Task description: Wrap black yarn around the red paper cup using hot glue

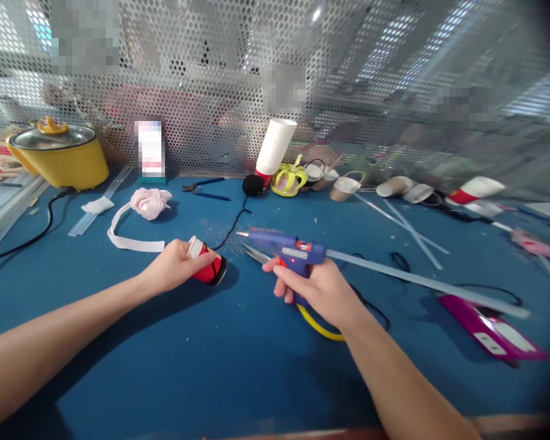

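My left hand (176,266) grips a small red and white paper cup (205,267), which lies tilted with its dark end to the right. Black yarn wraps around that cup, and a strand runs back to a black yarn ball (253,185). In my right hand (316,287) is a blue hot glue gun (282,244), its nozzle pointing left toward the cup but apart from it. From its rear sticks a long translucent glue stick (421,278). Scissors (256,253) with a yellow handle lie on the table, partly hidden beneath the glue gun and my right hand.
Toward the back stand a yellow electric pot (59,157), a phone (150,150), pliers (211,188), stacked white cups (276,146) and small baskets (346,186). A pale ribbon roll (149,203) is at left, a purple packet (490,327) at right. Perforated metal (201,122) closes the back.
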Motion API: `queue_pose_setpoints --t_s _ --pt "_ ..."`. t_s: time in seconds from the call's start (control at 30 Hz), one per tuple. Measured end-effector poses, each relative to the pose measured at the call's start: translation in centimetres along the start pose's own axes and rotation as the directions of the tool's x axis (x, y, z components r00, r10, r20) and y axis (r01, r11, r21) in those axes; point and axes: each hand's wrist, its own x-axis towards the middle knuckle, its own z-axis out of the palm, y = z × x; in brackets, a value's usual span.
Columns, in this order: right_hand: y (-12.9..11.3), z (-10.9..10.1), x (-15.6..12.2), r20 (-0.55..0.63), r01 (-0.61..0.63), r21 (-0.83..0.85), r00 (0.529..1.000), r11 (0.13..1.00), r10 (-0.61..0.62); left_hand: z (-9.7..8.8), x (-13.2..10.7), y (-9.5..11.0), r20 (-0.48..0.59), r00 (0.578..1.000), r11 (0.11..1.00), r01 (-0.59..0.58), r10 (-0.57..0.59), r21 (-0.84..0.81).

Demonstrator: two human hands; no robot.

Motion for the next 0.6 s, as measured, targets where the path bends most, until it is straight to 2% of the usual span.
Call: queue_pose_setpoints --t_s 0.1,0.23,0.4,0.6 --pt "0.2 0.7 -0.6 0.056 -0.021 -0.096 0.998 0.995 0.026 0.1 -0.1 0.1 -0.027 1.0 1.0 0.006 -0.005 0.024" --pt "0.2 1.4 -1.2 0.056 -0.003 -0.223 0.998 0.975 0.015 0.2 -0.1 0.1 -0.036 0.999 1.0 -0.001 0.002 0.028" --pt "0.4 1.7 -1.3 0.04 0.035 -0.276 0.999 0.96 -0.025 0.3 -0.2 0.1 -0.045 0.999 0.999 -0.004 0.006 0.032" --pt "0.1 1.9 -1.6 0.016 -0.021 -0.339 0.999 0.941 0.028 0.3 -0.3 0.2 -0.065 0.998 1.0 0.0 0.001 0.016"
